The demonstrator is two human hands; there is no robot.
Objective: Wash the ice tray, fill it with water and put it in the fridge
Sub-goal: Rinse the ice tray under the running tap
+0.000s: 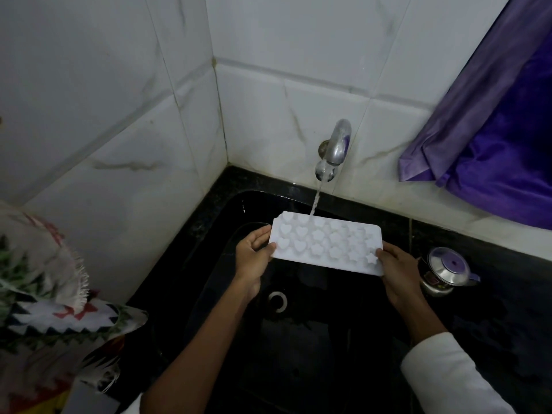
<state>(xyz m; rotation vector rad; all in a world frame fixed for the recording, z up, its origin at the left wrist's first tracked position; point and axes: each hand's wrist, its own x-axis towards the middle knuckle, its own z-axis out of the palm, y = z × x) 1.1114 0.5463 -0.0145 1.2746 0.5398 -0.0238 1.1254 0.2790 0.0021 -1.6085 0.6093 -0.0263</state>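
Both my hands, left point(254, 256) and right point(398, 271), clamp white plastic heart-and-star ice tray point(325, 245) under steel tap point(336, 147) stream; tilt risks spilling into black sink point(313, 339).

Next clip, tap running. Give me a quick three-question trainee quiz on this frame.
1. True or false: the ice tray lies on the floor of the sink.
2. Where does the water from the tap land? A) the tray's far edge, by the heart cavities; B) its near right corner; C) beside the tray.
3. Fill in: the left hand and right hand each grip one ___ end of the tray.
Key: 1 false, both hands hold it above the sink; 2 A; 3 short.
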